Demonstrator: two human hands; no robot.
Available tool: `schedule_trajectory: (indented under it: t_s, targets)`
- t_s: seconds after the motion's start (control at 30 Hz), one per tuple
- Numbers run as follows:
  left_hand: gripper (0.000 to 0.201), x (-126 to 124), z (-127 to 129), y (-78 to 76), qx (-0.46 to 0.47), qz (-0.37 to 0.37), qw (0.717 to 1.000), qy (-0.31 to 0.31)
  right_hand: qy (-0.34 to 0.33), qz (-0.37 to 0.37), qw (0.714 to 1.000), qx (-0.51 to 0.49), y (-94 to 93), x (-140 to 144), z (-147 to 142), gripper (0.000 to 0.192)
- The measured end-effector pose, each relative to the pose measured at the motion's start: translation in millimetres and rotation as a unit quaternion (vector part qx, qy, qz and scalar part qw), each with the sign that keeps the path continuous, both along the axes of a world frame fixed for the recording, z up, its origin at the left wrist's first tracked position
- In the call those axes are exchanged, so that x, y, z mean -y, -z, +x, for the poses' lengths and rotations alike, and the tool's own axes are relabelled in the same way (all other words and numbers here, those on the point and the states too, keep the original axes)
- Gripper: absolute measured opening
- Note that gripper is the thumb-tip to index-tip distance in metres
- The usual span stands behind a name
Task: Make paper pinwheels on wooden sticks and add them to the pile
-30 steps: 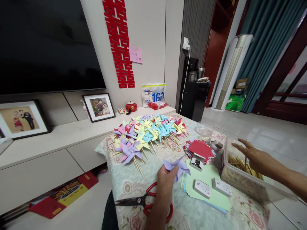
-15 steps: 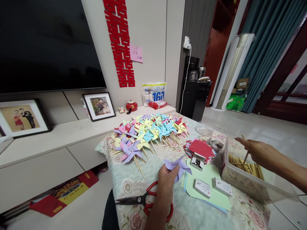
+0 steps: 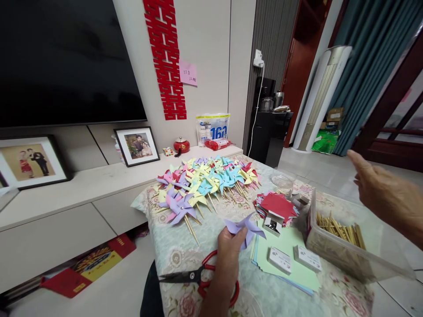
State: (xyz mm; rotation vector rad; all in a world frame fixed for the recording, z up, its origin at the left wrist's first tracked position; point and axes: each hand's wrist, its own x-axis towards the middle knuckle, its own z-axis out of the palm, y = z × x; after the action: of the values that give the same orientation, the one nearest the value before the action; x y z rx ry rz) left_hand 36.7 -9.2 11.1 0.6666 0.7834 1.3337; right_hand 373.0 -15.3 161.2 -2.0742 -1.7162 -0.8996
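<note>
My left hand (image 3: 229, 246) is closed, pinching a lilac paper pinwheel (image 3: 248, 231) with folded blades between thumb and fingers. Under that forearm lie red-handled scissors (image 3: 193, 276), blades pointing left. My right hand (image 3: 386, 189) is raised above the far right of a clear plastic box (image 3: 343, 257), index finger stretched out; no stick shows in it, though its underside is partly hidden. Inside the box lie many thin wooden sticks (image 3: 343, 231). Finished pinwheels (image 3: 205, 187) on sticks form a colourful heap at the back left of the table.
Red paper sheets (image 3: 277, 204) are stacked beside a small open white box (image 3: 273, 223) of metal fasteners. Two closed white boxes (image 3: 280, 259) rest on green paper (image 3: 264, 255). A clear round container (image 3: 283, 181) stands behind. The tablecloth (image 3: 264, 295) is floral.
My right hand has risen and moved right, away from the sticks. The stick it held is no longer visible in it. My left hand stays in place with the pinwheel.
</note>
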Motion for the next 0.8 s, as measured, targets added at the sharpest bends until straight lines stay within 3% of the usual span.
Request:
schedule_trajectory:
  t_s: [0.07, 0.1, 0.17, 0.27, 0.3, 0.4, 0.53, 0.67, 0.8]
  targets:
    - [0.04, 1, 0, -3.3, 0.03, 0.023, 0.999, 0.011, -0.069, 0.039, 0.993, -0.091, -3.0, 5, -27, 0.076]
    - [0.038, 1, 0, -5.0, 0.042, 0.033, 0.998, 0.018, -0.131, 0.031, 0.974, -0.183, -0.7, 7, -42, 0.082]
    - [0.034, 2, -1, -7.8, 0.051, 0.044, 0.997, 0.034, -0.261, -0.034, 0.895, -0.361, 11.2, 9, -76, 0.088]
    - [0.029, 2, -4, -8.6, 0.052, 0.044, 0.996, 0.052, -0.358, -0.175, 0.762, -0.51, 40.4, 4, -124, 0.072]
    - [0.029, 2, -5, -8.0, 0.058, 0.046, 0.996, 0.058, -0.373, -0.184, 0.732, -0.54, 50.7, 0, -139, 0.07]
    - [0.029, 1, -8, -4.6, 0.067, 0.059, 0.994, 0.065, -0.388, -0.193, 0.684, -0.587, 77.0, -18, -170, 0.059]
    - [0.028, 1, -9, -1.1, 0.02, 0.08, 0.993, 0.082, -0.39, -0.18, 0.618, -0.658, 99.2, -38, -190, 0.045]
    - [0.028, 1, -6, -0.1, 0.006, 0.093, 0.992, 0.083, -0.396, -0.16, 0.574, -0.699, 115.0, -43, -198, 0.052]
    - [0.027, -1, -3, -0.6, -0.032, 0.093, 0.994, 0.036, -0.376, -0.128, 0.527, -0.751, 130.3, -41, -196, 0.064]
